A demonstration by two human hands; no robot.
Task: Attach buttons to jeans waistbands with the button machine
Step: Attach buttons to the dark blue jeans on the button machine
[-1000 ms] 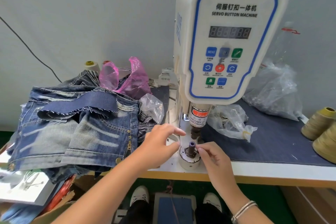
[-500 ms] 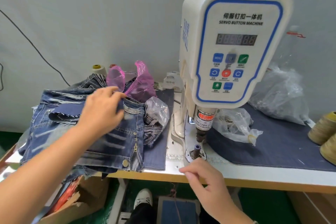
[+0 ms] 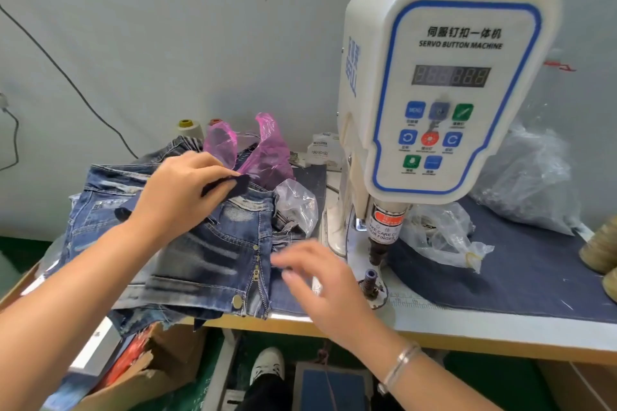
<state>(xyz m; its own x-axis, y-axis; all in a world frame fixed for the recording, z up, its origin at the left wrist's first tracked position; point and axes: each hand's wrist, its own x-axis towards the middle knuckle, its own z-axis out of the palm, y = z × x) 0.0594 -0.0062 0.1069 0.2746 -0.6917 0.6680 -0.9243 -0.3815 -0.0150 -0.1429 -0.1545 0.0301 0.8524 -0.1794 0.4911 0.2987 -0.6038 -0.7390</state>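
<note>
Denim waistband (image 3: 238, 184) pinched, left hand (image 3: 180, 190)

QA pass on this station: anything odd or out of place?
Nothing damaged or spilled. The jeans pile overhangs the table front edge, frayed hems dangling. Left hand pinches a dark denim strip; right hand is blurred.

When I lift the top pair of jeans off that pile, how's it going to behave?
The top jeans will probably sag, since the denim lies folded and rumpled. The left hand pinches only a dark waistband edge, so the rest may trail. The stack overhangs the table edge and might slide.
</note>
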